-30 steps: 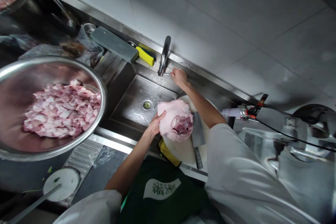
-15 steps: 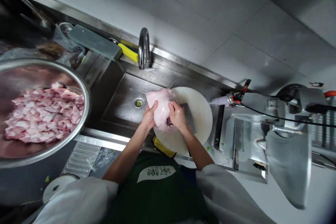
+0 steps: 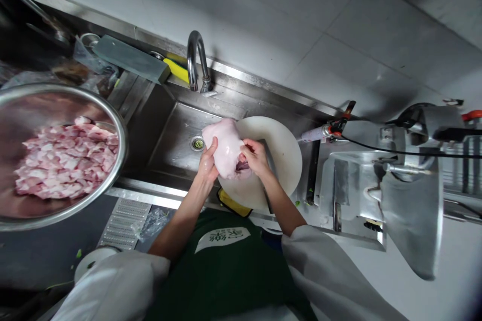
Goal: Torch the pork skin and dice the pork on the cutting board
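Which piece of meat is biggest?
The pale pink piece held by the left hand and right hand; the chunks in the metal bowl are far smaller.

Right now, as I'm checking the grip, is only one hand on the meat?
No, the left hand and the right hand both hold the meat, one at each side.

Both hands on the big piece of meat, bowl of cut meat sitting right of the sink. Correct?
Not quite: the bowl of cut meat sits left of the sink, not right, as the head view shows. The rest holds: left hand and right hand are both on the big piece of meat.
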Available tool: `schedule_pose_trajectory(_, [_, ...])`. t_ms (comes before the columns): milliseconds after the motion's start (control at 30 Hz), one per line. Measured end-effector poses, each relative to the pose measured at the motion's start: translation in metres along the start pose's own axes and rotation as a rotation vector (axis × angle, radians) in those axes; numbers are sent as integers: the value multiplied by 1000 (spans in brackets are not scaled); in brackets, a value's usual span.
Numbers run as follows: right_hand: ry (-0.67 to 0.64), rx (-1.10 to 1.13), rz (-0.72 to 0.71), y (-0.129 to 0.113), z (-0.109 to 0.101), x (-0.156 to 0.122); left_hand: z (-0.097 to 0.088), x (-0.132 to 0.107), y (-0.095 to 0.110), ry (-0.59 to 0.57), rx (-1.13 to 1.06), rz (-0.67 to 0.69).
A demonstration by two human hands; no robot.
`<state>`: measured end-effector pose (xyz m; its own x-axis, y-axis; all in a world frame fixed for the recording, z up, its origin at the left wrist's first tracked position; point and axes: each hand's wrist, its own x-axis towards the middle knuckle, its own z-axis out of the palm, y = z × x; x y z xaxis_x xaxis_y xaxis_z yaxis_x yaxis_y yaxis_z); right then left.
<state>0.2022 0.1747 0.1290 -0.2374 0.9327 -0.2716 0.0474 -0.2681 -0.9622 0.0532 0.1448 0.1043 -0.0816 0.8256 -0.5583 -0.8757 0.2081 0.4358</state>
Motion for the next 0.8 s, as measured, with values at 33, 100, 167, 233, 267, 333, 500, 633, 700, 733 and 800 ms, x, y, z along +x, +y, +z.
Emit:
schedule_pose_trajectory(33, [4,3,-4,-1,-1,-2,2,-2,0,0,-1,-2])
schedule_pose_trajectory(100, [-9,10,-22,0,-2,-5,4,-7,1,1,-8,-9])
schedule_pose_trajectory(167, [-22,39,-41,2,-7,-8,6,-10,1,11,-17,-13])
schedule_pose_trajectory(233, [-8,52,-56,8,-16,-14,9,-14,2,26,-25,-12])
schedule_pose_trajectory(267, [20,33,-64,12,-22,-18,10,-16,3,33,-29,-9])
schedule_pose_trajectory(333, [105,-84,-87,25,-38,-34,14,-21,7,47,-39,-2])
schedule_pose_trajectory(500, [318,-764,17,82,-72,-117,28,-33,13,39,-38,-4])
schedule_pose_trajectory(633, [356,-1142,232,124,-66,-169,52,-40,9,-94,97,5])
schedule_pose_trajectory(700, [308,-1165,301,129,-62,-172,70,-44,5,-175,179,13])
schedule_pose_trajectory(733, [287,-1157,338,127,-64,-170,80,-47,3,-217,206,18])
schedule_pose_trajectory(800, [288,-1127,409,118,-75,-170,96,-54,1,-294,226,26])
